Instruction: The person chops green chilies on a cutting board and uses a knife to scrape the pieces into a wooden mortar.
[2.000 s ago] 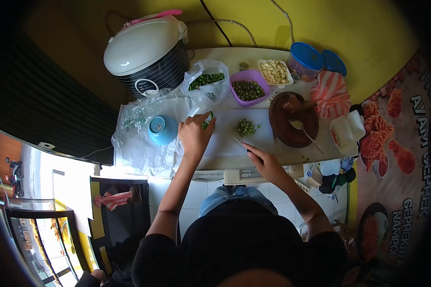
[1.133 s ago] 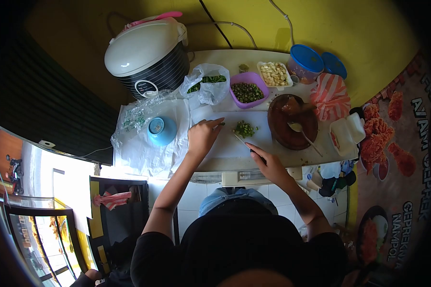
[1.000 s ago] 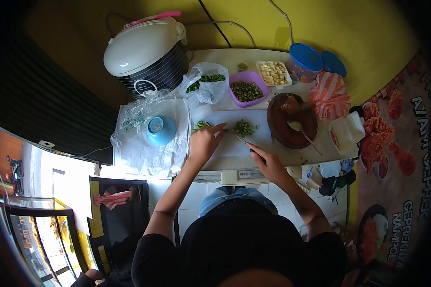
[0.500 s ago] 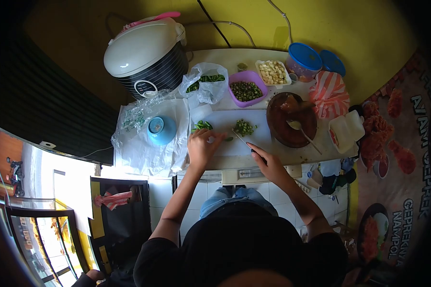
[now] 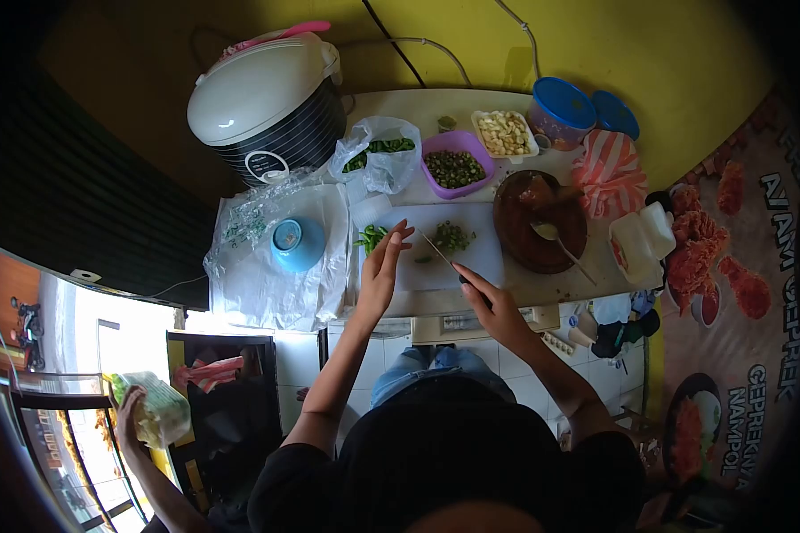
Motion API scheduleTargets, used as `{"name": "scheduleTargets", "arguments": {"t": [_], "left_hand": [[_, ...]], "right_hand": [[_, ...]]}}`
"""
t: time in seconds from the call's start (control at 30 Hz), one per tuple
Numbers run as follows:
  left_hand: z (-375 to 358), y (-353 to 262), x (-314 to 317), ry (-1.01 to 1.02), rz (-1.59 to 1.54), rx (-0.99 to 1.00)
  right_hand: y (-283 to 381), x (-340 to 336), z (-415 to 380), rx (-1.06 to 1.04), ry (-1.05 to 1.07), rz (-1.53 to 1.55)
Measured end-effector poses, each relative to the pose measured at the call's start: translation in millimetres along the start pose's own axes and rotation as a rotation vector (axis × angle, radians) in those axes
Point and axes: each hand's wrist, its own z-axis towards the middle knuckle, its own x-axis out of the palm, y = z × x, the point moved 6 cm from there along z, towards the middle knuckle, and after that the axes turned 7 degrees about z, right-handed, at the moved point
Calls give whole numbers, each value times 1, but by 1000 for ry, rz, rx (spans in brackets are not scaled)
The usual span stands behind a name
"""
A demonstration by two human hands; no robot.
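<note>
My right hand (image 5: 491, 306) grips the dark handle of a knife (image 5: 440, 252), its blade slanting up and left over the white cutting board (image 5: 481, 262). Beside the blade tip lies a small heap of chopped green chilies (image 5: 453, 236). My left hand (image 5: 384, 277) hovers over the board's left half with its fingers stretched out, and I see nothing held in it. Uncut green chilies (image 5: 371, 237) lie just left of those fingers, partly hidden by them.
Behind the board stand a plastic bag of green chilies (image 5: 391, 133), a purple bowl of chopped pieces (image 5: 453, 184) and a tray of pale cloves (image 5: 504, 133). A round brown mortar (image 5: 517, 238) is on the right, an upturned blue bowl (image 5: 298, 242) left. Another person's hand (image 5: 130, 415) holds a clear package.
My left hand has lifted off the chilies and its fingers have straightened. The knife has shifted slightly left. Another person's hand with a package has come in at lower left.
</note>
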Motion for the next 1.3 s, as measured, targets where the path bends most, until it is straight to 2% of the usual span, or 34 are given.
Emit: {"name": "scheduleTargets", "arguments": {"t": [0.27,0.33,0.37,0.47,0.93,1.03,1.13,1.23,1.3], "left_hand": [[5,8,18,221,-369,-130],[6,9,21,268,-449,-145],[6,8,22,273,-460,-152],[6,5,25,289,-489,-169],[10,16,32,317,-391,-197],[6,9,14,132,-77,-29],[-4,-13,0,-72,470,305],[-10,-10,-1,-64,848,407],[-10,-5,0,-80,889,419]], "right_hand": [[7,3,4,-40,-10,-15],[9,2,4,32,3,-9],[8,2,3,69,9,-6],[2,3,4,-58,-63,-3],[-2,-7,1,-60,-126,-65],[-3,-18,1,47,-130,-112],[-4,-32,1,116,-177,-172],[-7,-43,7,23,-248,-266],[-11,-48,14,1,-278,-349]]}}
